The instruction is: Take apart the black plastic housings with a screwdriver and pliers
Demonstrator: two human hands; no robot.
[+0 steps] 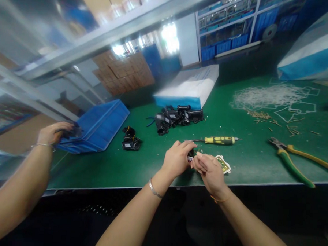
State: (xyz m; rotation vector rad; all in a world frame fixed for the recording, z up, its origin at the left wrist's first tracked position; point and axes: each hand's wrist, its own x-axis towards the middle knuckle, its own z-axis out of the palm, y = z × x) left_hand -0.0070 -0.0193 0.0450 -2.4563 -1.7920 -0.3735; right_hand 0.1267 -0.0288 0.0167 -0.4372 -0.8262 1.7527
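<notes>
Looking down on a green worktop (156,166) running across the whole view. Seeing a white and blue box (187,88) lying near the far edge, about the middle. Seeing a blue bin (98,125) sitting tilted at the left edge, open side turning toward the middle of the worktop. Making out a loose tangle of white scraps (267,96) spreading near the far right corner. Noting a heap of black parts (178,116) resting just on the near side of the box, well apart from the bin. Noting pliers (296,159) with green and yellow handles lying close to the near edge at the right. Noting a screwdriver (219,140) with a yellow handle lying across the middle, just beyond both hands.

Spotting another person's hand (52,132) at the left edge, curling around a dark piece against the rim of the bin.

Bringing the left hand (175,158) and the right hand (209,171) together over the near edge, at the middle. Closing the left hand loosely, thumb and fingers gripping a small black part (190,153). Pinching the right hand's fingertips onto the same part from the right, other fingers curling in. Holding that part just above the worktop, between both hands, on the near side of the screwdriver.

Noting a pair of black parts (130,140) lying between the bin and the heap. Noting a small circuit board (224,165) in a white frame lying just right of the right hand, partly hidden behind it. Noting brass pins (260,115) lying scattered on the near side of the tangle.
</notes>
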